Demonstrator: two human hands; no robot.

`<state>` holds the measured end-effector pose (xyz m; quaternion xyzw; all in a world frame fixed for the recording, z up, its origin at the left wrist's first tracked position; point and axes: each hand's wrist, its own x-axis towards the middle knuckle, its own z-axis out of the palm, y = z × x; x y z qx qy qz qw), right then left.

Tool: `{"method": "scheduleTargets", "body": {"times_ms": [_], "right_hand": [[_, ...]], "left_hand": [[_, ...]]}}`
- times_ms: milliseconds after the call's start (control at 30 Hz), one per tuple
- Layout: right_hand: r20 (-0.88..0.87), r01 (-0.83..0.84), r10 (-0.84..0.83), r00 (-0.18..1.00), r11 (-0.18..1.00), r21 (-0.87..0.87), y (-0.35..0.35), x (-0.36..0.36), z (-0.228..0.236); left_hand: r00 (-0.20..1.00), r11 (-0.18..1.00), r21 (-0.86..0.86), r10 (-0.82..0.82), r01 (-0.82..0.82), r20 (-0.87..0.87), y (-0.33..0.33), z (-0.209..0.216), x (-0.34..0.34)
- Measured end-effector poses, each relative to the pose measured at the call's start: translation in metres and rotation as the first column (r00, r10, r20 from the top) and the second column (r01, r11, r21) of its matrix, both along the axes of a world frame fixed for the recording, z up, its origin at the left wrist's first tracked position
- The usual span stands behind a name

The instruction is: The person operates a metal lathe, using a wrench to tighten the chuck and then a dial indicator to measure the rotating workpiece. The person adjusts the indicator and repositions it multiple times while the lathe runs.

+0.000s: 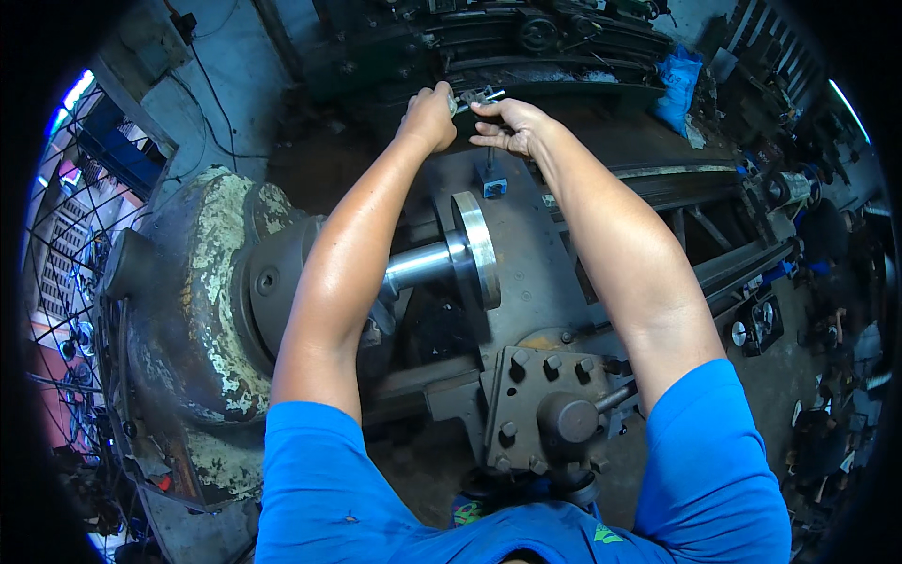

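Observation:
Both my arms reach forward over a metal lathe. My left hand (430, 117) is closed around what looks like a small round dial gauge (453, 105), mostly hidden by the fingers. My right hand (512, 126) pinches at a small metal clamp with a rod (489, 95), close beside the gauge. Below the hands, a thin post rises from a blue magnetic base (493, 184) standing on the lathe's flat carriage (536, 254). Nearer to me, a shiny turned workpiece with a wide disc (478, 249) and a shaft (418, 266) extends from the chuck (280, 277).
At the left stands the worn headstock (221, 301) with peeling paint. A bolted tool post (550, 409) with a handle is close to my body. The lathe bed (705, 273) runs off right. Another machine (536, 42) and a blue sack (677, 89) lie beyond the hands.

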<state>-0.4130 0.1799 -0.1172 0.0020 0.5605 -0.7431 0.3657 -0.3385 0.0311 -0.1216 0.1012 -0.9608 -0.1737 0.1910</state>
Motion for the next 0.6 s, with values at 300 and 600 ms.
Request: {"method": "scheduleTargets", "body": {"times_ms": [300, 600], "right_hand": [[-0.428, 0.107, 0.207, 0.880, 0.791, 0.602, 0.003, 0.008, -0.002], [-0.526, 0.132, -0.043, 0.849, 0.982, 0.134, 0.019, -0.014, -0.032]], "left_hand": [[0.977, 0.990, -0.111, 0.110, -0.091, 0.182, 0.025, 0.017, 0.017], [0.930, 0.994, 0.027, 0.091, -0.107, 0.356, 0.066, 0.039, 0.041]]}}
